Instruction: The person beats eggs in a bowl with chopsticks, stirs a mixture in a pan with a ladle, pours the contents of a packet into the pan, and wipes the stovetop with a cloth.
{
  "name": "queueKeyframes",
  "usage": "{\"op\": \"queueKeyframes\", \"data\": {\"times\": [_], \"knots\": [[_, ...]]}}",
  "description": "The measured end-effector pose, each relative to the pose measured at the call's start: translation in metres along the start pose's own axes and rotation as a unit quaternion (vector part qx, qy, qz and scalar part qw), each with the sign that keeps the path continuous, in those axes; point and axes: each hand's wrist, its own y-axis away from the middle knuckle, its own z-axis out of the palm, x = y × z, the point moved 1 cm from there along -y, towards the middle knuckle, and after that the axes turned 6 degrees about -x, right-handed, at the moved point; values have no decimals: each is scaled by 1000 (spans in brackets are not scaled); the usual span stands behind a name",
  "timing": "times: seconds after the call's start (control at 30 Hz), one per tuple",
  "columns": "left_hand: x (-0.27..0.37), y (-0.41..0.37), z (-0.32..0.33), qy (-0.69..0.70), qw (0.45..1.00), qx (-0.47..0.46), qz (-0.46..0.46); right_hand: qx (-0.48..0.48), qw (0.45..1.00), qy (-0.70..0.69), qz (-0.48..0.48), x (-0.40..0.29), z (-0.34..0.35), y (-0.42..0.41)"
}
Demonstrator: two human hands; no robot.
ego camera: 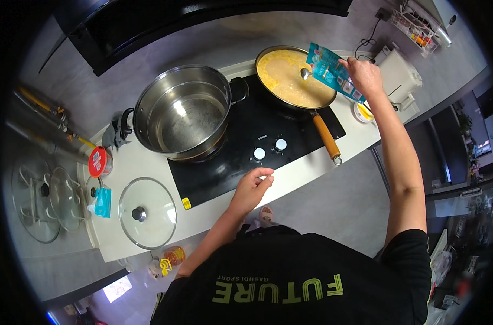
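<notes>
My right hand [365, 76] grips a teal printed pouch [332, 72] by its upper edge and holds it tilted over the right rim of a frying pan [325, 134]. Creamy soup with yellow bits [291, 77] fills the pan. A metal spoon's bowl [306, 73] shows beside the pouch; its handle is hidden behind the pouch. My left hand [252, 189] is empty above the front edge of the black cooktop [250, 126], thumb and forefinger slightly apart. On the left burner stands a large steel pot [181, 109] with clear water in it.
A glass lid [149, 215] lies on the white counter [124, 166] at left, near a red-lidded tub [100, 161] and a teal packet [103, 202]. A small bowl with yellow residue [364, 113] sits right of the pan. The wooden pan handle [326, 136] juts over the counter edge.
</notes>
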Motion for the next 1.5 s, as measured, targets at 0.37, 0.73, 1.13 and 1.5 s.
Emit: {"op": "queueKeyframes", "data": {"times": [0.37, 0.73, 1.13, 1.5], "knots": [[-3, -9, 20, 13, 1000, 3, -8, 50, 999, 10, -11, 14, 9, -9], [-9, -12, 31, 31, 999, -3, -19, 33, 998, 2, -46, 19, 19, -15], [-13, -22, 32, 29, 999, 0, -24, 61, 996, 1, -63, 18, 27, -26], [5, -39, 23, 39, 999, 22, -21, 70, 994, -13, -87, 17, 18, -39]]}}
